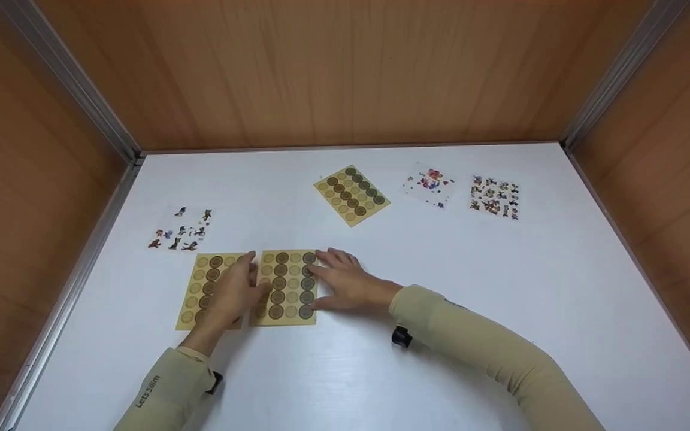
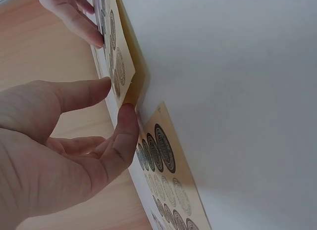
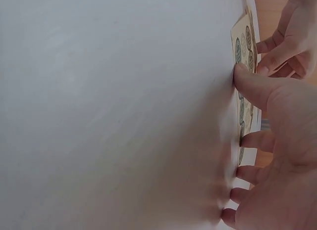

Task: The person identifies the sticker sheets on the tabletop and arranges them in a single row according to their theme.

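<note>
My left grip (image 1: 231, 297) pinches the sheet (image 1: 293, 283) on the surface (image 1: 369, 371) by its raised left edge, my right grip (image 1: 347, 284), fingers extended, touches its opposite edge, and uneven inward pushing could crease it.

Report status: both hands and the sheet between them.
Left hand pinches one edge of circle-printed sheet; right hand spread along opposite edge. Sheet lies face up. Neighboring sheet partly covered by left hand; nothing seen blocking.
</note>
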`<state>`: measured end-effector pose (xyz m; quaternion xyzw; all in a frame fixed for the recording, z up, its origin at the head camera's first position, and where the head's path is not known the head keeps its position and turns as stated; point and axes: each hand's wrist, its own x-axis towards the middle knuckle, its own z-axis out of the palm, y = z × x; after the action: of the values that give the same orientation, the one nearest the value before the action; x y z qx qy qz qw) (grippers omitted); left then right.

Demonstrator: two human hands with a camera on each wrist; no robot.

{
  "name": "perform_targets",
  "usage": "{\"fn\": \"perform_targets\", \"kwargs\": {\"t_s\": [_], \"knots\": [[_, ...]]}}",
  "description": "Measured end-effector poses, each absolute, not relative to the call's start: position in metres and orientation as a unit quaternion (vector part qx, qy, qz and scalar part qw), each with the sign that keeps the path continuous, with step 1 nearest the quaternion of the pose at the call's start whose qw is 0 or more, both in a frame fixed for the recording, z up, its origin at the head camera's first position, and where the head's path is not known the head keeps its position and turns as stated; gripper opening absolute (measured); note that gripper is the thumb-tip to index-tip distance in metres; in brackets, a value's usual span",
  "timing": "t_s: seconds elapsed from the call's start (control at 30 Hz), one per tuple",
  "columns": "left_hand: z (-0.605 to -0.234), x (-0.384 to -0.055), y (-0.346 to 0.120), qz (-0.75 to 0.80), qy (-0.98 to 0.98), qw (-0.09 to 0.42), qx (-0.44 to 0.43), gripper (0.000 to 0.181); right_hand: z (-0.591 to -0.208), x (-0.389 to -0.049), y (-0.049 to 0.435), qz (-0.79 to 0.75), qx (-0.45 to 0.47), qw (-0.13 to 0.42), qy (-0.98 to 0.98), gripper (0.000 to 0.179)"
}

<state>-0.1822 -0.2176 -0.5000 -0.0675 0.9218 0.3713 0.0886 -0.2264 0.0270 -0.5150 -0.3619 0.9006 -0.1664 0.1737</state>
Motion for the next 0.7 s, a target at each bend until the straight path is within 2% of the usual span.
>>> {"fn": "perform_targets", "kwargs": {"t_s": [0.23, 0.4, 0.57, 0.7], "knots": [[-0.498, -0.182, -0.217, 0.384, 0.915, 0.099, -0.066, 0.088, -0.513, -0.230, 0.026, -0.167, -0.369, 0.182, 0.896, 0.084], [-0.499, -0.180, -0.217, 0.401, 0.909, 0.099, -0.052, 0.085, -0.515, -0.230, 0.027, -0.169, -0.376, 0.179, 0.893, 0.083], [-0.500, -0.171, -0.214, 0.338, 0.934, 0.102, 0.057, 0.079, -0.516, -0.229, 0.028, -0.172, -0.379, 0.179, 0.891, 0.083], [-0.499, -0.164, -0.209, 0.259, 0.947, 0.123, 0.146, 0.089, -0.513, -0.228, 0.028, -0.169, -0.373, 0.181, 0.894, 0.083]]}}
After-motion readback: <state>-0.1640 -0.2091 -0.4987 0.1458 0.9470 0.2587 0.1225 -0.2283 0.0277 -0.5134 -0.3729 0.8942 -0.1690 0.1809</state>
